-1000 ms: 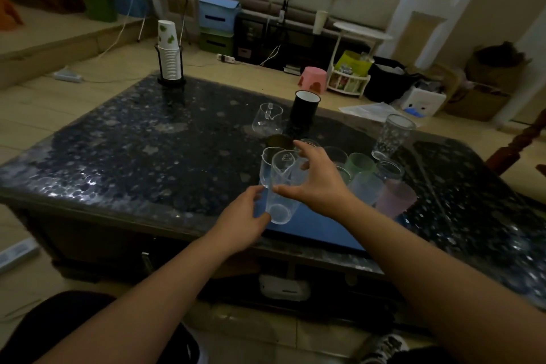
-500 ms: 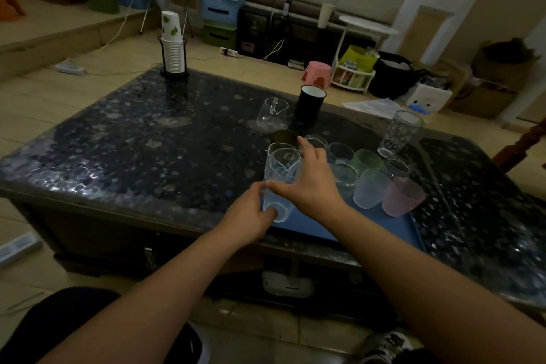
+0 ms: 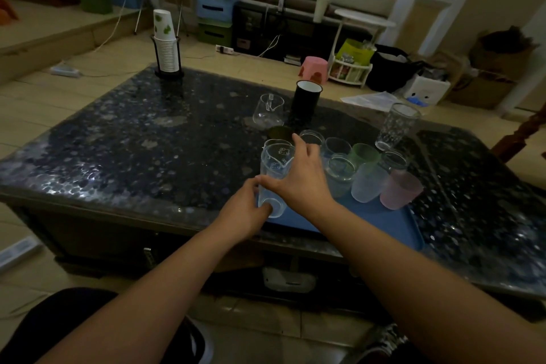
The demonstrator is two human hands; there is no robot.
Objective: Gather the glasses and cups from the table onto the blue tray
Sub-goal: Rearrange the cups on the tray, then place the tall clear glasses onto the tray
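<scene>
A clear glass with a small cartoon print point(image 3: 275, 170) stands at the near left corner of the blue tray point(image 3: 381, 220). My left hand point(image 3: 245, 210) grips its base and my right hand point(image 3: 298, 177) wraps its right side. Behind it on the tray stand several cups, among them a green one point(image 3: 365, 154), a frosted white one point(image 3: 369, 182) and a pink one point(image 3: 400, 189). Off the tray on the dark table point(image 3: 133, 142) stand a clear glass pitcher point(image 3: 269, 111), a black mug point(image 3: 305, 100) and a tall patterned glass point(image 3: 397, 125).
A stack of paper cups in a black holder point(image 3: 167, 44) stands at the table's far left corner. A pink stool point(image 3: 314, 68), a white rack and boxes sit on the floor behind the table. The table's near edge runs just below my hands.
The glass held by both hands has come down from a tilted position above the tray to upright at the tray's near left corner. The view moved slightly closer.
</scene>
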